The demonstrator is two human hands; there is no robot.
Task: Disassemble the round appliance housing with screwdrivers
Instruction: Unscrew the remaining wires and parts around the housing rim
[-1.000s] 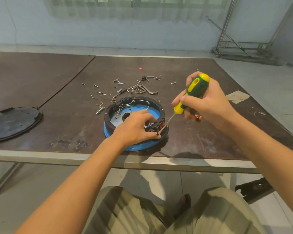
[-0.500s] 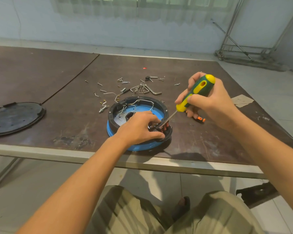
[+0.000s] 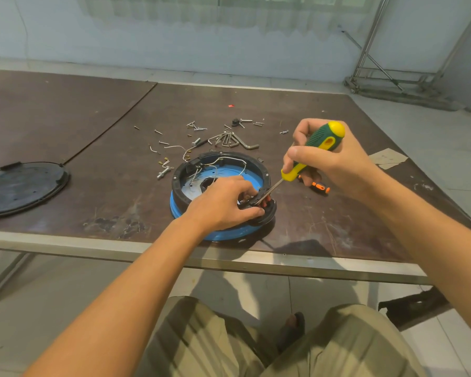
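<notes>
Fingers (image 3: 302,131) of right hand (image 3: 337,164) wrapped round green-yellow screwdriver (image 3: 324,140), tip at housing (image 3: 180,183) rim near tabletop (image 3: 324,229) front edge; left hand (image 3: 220,205) pinches that rim.

We count one round blue-and-black plastic appliance housing (image 3: 230,171) and, at nine o'clock from it, one flat round black lid (image 3: 22,186). There are two drivers: one green-and-yellow-handled screwdriver (image 3: 321,142) and one small orange-and-black screwdriver (image 3: 321,188). At twelve o'clock lies one bunch of bent steel hex keys (image 3: 229,141) among loose silver screws (image 3: 199,128), which are too many and too small to tally.
</notes>
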